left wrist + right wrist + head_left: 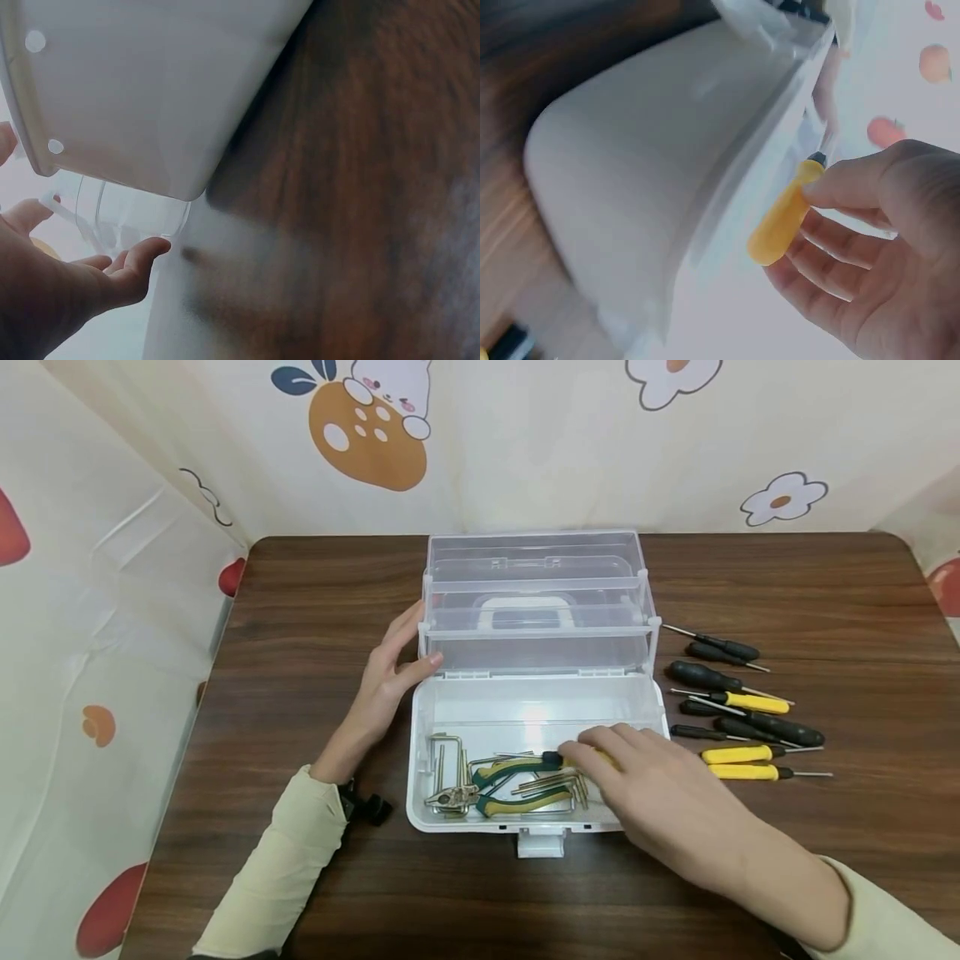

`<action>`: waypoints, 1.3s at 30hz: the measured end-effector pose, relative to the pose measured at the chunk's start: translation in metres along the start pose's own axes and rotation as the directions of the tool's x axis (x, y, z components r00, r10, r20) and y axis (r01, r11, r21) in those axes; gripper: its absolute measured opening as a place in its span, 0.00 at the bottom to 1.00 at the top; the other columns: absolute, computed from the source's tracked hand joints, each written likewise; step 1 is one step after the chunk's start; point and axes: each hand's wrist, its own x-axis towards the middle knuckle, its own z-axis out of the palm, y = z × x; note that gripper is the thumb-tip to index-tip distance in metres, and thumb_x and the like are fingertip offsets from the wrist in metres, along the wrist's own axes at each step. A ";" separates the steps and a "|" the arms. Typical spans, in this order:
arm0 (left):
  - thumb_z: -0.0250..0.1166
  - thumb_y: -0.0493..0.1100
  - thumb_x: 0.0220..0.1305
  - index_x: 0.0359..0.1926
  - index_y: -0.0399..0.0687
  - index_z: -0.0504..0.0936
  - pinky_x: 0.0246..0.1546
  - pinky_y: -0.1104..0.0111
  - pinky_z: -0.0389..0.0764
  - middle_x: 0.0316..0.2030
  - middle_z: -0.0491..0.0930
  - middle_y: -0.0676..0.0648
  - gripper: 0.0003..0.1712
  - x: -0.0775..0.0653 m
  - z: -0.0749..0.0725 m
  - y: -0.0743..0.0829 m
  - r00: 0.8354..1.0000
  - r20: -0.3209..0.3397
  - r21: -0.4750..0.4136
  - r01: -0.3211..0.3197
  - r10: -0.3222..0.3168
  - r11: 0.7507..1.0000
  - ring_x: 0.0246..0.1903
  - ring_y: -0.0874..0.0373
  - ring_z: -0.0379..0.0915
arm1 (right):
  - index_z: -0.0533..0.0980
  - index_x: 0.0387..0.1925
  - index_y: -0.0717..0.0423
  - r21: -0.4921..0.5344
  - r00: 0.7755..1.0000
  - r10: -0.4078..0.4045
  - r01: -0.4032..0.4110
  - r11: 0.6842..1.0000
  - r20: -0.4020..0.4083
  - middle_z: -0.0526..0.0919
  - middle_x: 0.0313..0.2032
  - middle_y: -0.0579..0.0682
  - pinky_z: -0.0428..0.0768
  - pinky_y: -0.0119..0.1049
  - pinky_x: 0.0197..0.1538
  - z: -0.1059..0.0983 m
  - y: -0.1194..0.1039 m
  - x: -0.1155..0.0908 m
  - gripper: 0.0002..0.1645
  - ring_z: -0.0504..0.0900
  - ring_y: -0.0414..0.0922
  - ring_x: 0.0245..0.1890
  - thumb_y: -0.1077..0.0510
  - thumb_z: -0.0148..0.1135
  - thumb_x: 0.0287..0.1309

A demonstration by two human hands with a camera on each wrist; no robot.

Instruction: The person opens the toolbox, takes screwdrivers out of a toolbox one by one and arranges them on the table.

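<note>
A white toolbox with a clear lid tipped back stands on the table. My right hand is over its right part and pinches a yellow-handled screwdriver, whose shaft points left above the tools inside. Green and yellow pliers lie in the box among several brass-coloured hex keys. Beside the box's left rear corner, my left hand rests against the lid's side with its fingers extended. In the left wrist view the left hand has its fingers at the clear lid.
To the right of the box lie several loose screwdrivers with black or yellow handles, among them a yellow one. A white latch sticks out at the box's front. The patterned wall covering rises behind the table.
</note>
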 end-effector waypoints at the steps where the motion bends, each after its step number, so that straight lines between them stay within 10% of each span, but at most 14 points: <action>1: 0.62 0.41 0.71 0.80 0.58 0.64 0.59 0.72 0.77 0.81 0.55 0.57 0.38 0.000 0.000 0.000 1.000 0.000 -0.001 0.001 -0.001 1.000 0.78 0.60 0.52 | 0.77 0.59 0.56 -0.002 1.000 0.009 -0.009 1.000 -0.022 0.84 0.49 0.51 0.86 0.46 0.48 -0.003 0.003 -0.004 0.30 0.85 0.49 0.48 0.73 0.63 0.52; 8: 0.62 0.41 0.70 0.80 0.60 0.65 0.65 0.56 0.75 0.81 0.55 0.58 0.39 0.000 0.000 -0.001 1.000 0.000 0.009 -0.002 0.002 1.000 0.78 0.62 0.51 | 0.79 0.57 0.57 -0.044 0.982 0.123 -0.131 0.990 -0.146 0.84 0.50 0.52 0.82 0.53 0.46 -0.018 0.024 -0.037 0.30 0.84 0.55 0.47 0.52 0.30 0.79; 18: 0.62 0.42 0.71 0.80 0.60 0.65 0.64 0.59 0.75 0.80 0.56 0.59 0.38 0.000 0.000 0.000 1.000 0.003 0.006 -0.006 0.006 1.000 0.78 0.62 0.52 | 0.82 0.50 0.59 -0.035 0.910 0.311 -0.333 0.942 -0.275 0.85 0.45 0.53 0.71 0.43 0.42 -0.005 0.077 -0.093 0.36 0.81 0.53 0.40 0.39 0.34 0.81; 33: 0.62 0.41 0.70 0.80 0.57 0.63 0.65 0.54 0.75 0.81 0.55 0.58 0.39 0.000 0.000 0.000 1.000 0.001 0.015 0.002 -0.002 1.000 0.78 0.61 0.52 | 0.80 0.45 0.63 0.007 0.878 0.412 -0.423 0.906 -0.244 0.85 0.43 0.59 0.70 0.50 0.47 0.033 0.109 -0.145 0.43 0.80 0.61 0.44 0.32 0.31 0.81; 39: 0.61 0.41 0.70 0.81 0.54 0.62 0.66 0.48 0.73 0.81 0.55 0.58 0.40 0.000 0.000 -0.002 1.000 0.000 0.021 -0.005 0.005 1.000 0.79 0.62 0.50 | 0.81 0.43 0.62 0.009 0.882 0.402 -0.413 0.911 -0.246 0.84 0.42 0.57 0.63 0.33 0.56 0.037 0.110 -0.145 0.41 0.79 0.59 0.45 0.34 0.32 0.82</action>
